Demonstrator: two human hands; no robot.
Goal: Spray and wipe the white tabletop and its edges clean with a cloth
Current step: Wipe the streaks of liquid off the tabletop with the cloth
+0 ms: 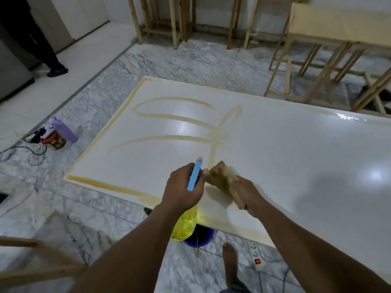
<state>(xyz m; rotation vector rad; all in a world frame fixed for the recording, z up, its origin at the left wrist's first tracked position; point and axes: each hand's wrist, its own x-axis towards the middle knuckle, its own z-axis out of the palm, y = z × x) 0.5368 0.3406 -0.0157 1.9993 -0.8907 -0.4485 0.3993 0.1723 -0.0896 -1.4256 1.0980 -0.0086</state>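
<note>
Head view, only one on offer. Left hand [182, 187] wrapped around the neck of a spray bottle [186, 225], fingers [205, 171] clenched on the blue trigger head, pink nozzle tip aimed toward 12 o'clock out over the counter [296, 157]. Yellow liquid body hanging below the fist, past the near edge. Held that way, probably, so a squeeze lands on the dirty stretch straight ahead rather than on the cloth.

Right hand [243, 193] just beside it at 3 o'clock, fingers grasping a brownish, soiled cloth [222, 178] bunched into a pad. Looks pressed on or barely above the white surface, hard to say which; a shadow underneath hints at a slight gap. Kept close to the nozzle, likely ready to wipe right after the spray.

Tan streaks [173, 117] looping across the counter toward 11 o'clock, plus a tan band along the left and near edges. So plenty left to do, judging by that. Right half toward 2 o'clock looks glossy and clean already.

Off the counter: blue bucket [201, 235] on the floor under the near edge at 6 o'clock, power strip [255, 253] by a bare foot [230, 261], purple bottle [63, 129] and a tin at 9 o'clock. Worth minding that power strip with drips coming off the edge.
</note>
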